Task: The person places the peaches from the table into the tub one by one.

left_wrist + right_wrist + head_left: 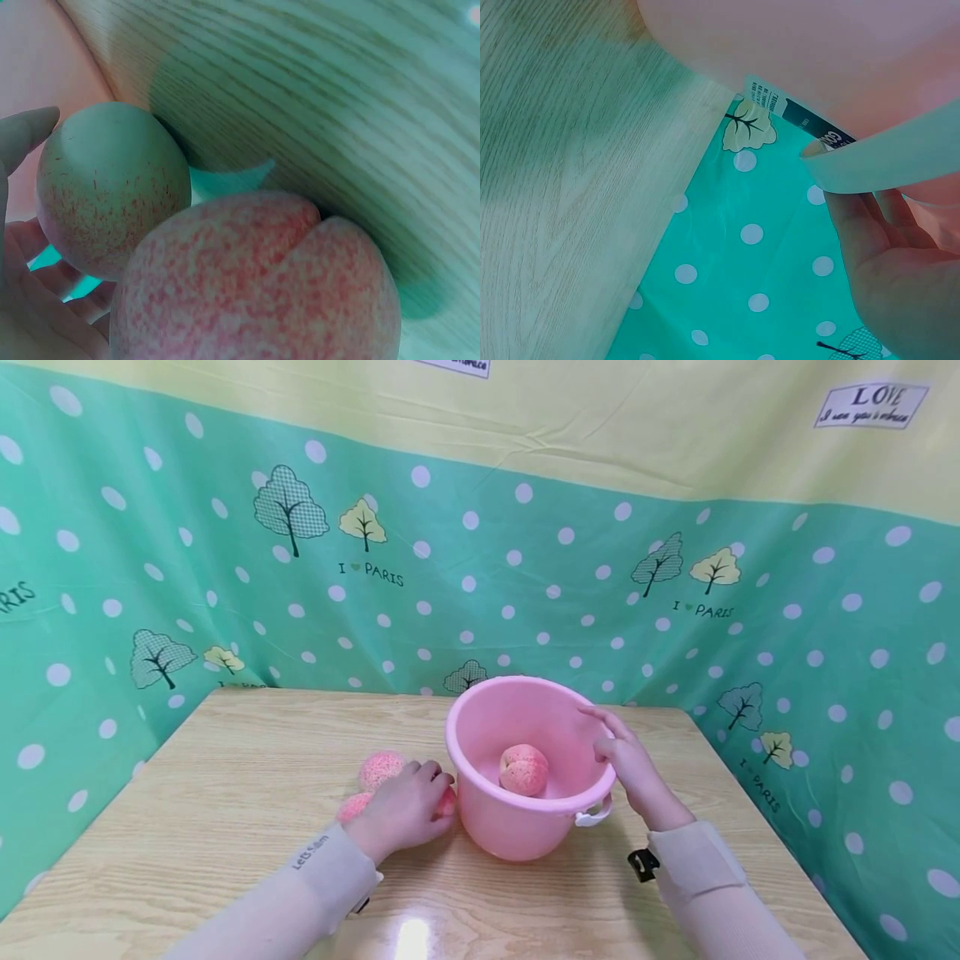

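A pink bucket (506, 831) stands on the table, its mouth tipped toward me. One peach (522, 771) lies inside it. My right hand (632, 767) grips the bucket's right rim; in the right wrist view, the fingers (855, 217) curl at the rim's underside. Just left of the bucket, my left hand (401, 807) holds another peach (447, 802), with thumb and fingers around its sides in the left wrist view. Beside that hand lie two more peaches, a farther peach (381, 770) and a nearer peach (352, 807) partly hidden by the hand.
The wooden table (262, 760) carries everything. A green and yellow curtain (480, 552) with dots and trees hangs behind it and along both sides. The bucket's white handle (595, 817) shows at its right side. A label (799, 116) is on the bucket's outside.
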